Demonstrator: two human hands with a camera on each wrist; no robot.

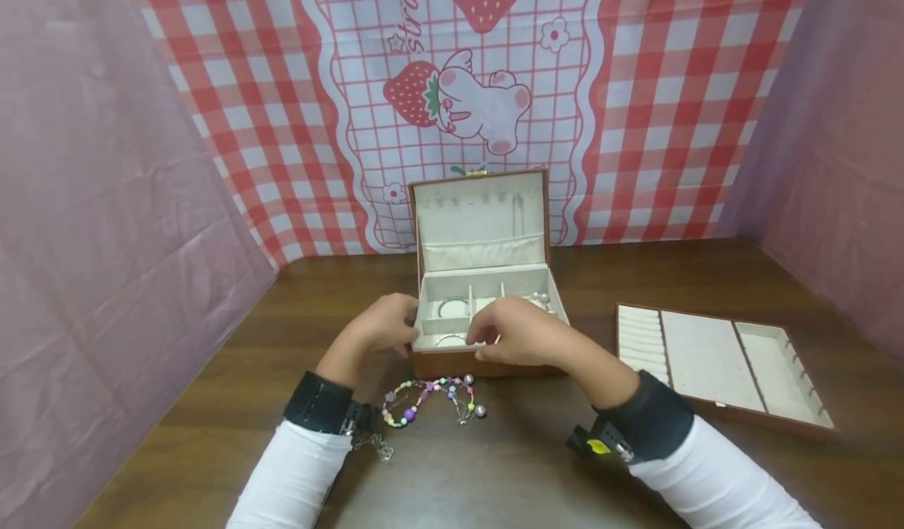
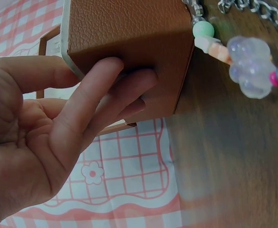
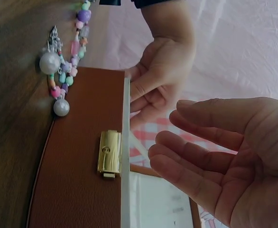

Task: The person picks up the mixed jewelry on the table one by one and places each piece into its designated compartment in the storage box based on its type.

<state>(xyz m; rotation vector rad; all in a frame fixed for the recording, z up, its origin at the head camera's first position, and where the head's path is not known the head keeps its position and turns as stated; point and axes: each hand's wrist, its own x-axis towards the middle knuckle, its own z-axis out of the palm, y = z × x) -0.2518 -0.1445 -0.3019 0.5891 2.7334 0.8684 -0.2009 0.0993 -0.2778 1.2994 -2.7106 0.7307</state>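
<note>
A brown jewelry box point(image 1: 487, 362) stands with its lid point(image 1: 469, 215) raised, its cream inside split into compartments. A silver bracelet point(image 1: 453, 307) lies in the back left compartment. My left hand point(image 1: 387, 323) holds the box's left wall; in the left wrist view several fingers point(image 2: 94, 88) lie along the brown outside while another digit reaches the pale rim. Over the front compartments hovers my right hand point(image 1: 519, 331), its fingers loosely bent with nothing between them. The right wrist view shows this hand point(image 3: 215, 152) above the rim, near the gold clasp point(image 3: 110, 152).
Pastel beaded jewelry point(image 1: 427, 392) with large pearl beads point(image 3: 50, 63) lies just in front of the box. A silver chain point(image 1: 377, 444) is by the left wrist. To the right rests a lift-out tray point(image 1: 713, 356) with ring rolls. A checked cloth point(image 1: 671, 121) hangs behind.
</note>
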